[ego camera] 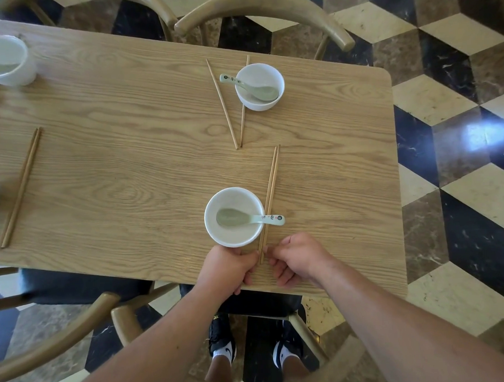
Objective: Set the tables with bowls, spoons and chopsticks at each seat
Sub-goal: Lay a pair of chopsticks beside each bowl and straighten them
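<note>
Only one camera is looking, sitting on the person's head. It is facing forward and steeply down, close above the surface (130, 172). The wide picture is also catching the floor (459, 198) at 3 o'clock.

far chair (261, 7): curved wooden back | near chair (122, 324): wooden frame | floor (455, 69): cube-pattern tiles

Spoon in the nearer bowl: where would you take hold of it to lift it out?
Take the spoon by its handle end, which pokes out past the right rim of the bowl, above the chopsticks. Come from the right and pinch from above; the scoop lies low inside.
</note>
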Motion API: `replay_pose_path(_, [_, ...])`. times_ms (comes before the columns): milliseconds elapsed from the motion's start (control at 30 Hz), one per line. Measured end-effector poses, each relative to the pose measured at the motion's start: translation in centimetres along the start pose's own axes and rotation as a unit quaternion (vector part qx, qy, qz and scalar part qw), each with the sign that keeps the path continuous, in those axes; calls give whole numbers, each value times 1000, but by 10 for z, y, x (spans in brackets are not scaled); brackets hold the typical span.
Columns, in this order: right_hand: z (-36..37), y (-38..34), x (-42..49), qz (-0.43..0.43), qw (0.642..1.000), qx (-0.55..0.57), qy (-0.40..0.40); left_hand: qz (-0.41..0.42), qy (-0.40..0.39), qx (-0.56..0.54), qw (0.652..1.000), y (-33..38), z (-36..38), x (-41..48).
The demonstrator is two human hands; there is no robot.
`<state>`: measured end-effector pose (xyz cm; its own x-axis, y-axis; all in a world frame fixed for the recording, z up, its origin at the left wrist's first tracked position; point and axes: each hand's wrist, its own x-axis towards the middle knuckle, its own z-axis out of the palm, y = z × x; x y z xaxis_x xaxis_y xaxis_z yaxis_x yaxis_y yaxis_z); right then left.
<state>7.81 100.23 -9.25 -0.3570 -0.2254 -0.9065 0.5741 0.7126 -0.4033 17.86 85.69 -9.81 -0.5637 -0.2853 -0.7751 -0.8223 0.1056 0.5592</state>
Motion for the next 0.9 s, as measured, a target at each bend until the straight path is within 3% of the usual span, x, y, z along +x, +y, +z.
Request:
replay_pose_path(733, [-2, -1, 0, -2, 1000, -4, -20, 3, -4, 3, 1000, -1, 0, 2])
replay_pose_path(900, [-10, 2, -1, -9, 998, 42, -54, -4, -41, -11, 999, 0, -9, -4])
